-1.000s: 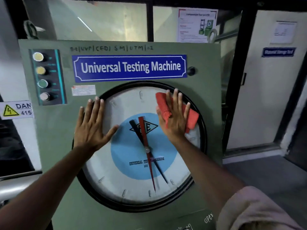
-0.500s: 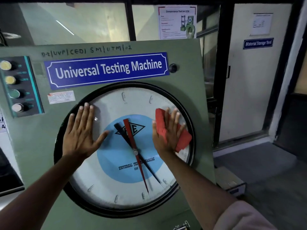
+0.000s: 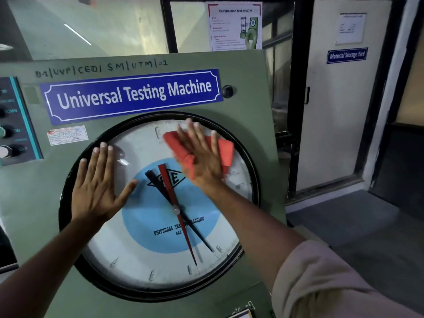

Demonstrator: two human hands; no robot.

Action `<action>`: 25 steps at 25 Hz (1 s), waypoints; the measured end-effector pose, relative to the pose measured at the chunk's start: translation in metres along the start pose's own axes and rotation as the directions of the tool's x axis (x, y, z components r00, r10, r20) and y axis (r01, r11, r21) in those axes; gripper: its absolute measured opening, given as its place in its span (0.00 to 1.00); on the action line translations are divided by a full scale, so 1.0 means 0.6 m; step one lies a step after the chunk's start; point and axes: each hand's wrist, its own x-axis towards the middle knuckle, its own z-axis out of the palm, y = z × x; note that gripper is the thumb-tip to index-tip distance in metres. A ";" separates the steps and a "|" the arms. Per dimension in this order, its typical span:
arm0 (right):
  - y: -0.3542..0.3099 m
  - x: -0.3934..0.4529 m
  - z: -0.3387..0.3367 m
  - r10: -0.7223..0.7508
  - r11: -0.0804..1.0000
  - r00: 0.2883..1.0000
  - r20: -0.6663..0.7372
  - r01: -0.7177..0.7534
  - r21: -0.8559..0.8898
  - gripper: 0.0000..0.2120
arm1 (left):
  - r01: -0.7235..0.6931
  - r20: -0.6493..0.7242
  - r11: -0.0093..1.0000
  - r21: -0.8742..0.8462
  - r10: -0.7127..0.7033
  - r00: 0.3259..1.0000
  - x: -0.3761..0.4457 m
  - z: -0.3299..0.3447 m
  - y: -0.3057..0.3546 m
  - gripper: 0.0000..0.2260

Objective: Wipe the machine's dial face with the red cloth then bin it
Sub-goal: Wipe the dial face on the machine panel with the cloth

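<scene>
The blue nameplate [image 3: 133, 95] read "Universal Testing Machine"; hand lettering above it read "UVP|CEDI SM|UTM|01". The dial face [image 3: 158, 235] bore "UNIVERSAL TESTING MACHINE" on its blue centre. The red cloth [image 3: 223, 149], folded and creased, lay near the dial's upper edge, pressed flat under the right hand [image 3: 202, 157], fingers spread. The left hand [image 3: 98, 187] rested open-palmed at the dial's left edge, holding nothing

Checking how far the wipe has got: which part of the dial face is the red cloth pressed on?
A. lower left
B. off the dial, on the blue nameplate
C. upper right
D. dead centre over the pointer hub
C: the right hand flattens the red cloth against the dial face up and right of the pointer hub.
</scene>
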 end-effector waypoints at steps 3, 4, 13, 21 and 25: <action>0.061 -0.064 0.013 0.249 0.968 0.963 -0.100 -0.252 -0.013 0.35 | 0.004 0.020 1.000 -0.003 -0.004 1.000 0.001 -0.003 -0.002 0.45; 0.067 -0.094 0.020 0.325 0.945 0.939 -0.109 -0.328 -0.005 0.35 | 0.004 0.019 1.000 -0.004 -0.004 1.000 0.000 -0.003 -0.002 0.45; 0.049 -0.176 0.031 0.514 0.855 0.858 -0.006 -0.512 0.082 0.36 | 0.037 0.035 0.999 0.009 -0.037 0.999 -0.002 0.008 0.008 0.45; 0.031 -0.233 0.044 0.571 0.814 0.821 -0.008 -0.564 0.137 0.36 | 0.043 0.036 0.999 0.029 -0.044 0.998 -0.002 0.013 0.008 0.46; 0.030 -0.234 0.046 0.571 0.812 0.820 0.031 -0.570 0.127 0.36 | 0.019 0.051 0.999 0.041 -0.022 0.998 0.001 0.008 0.000 0.46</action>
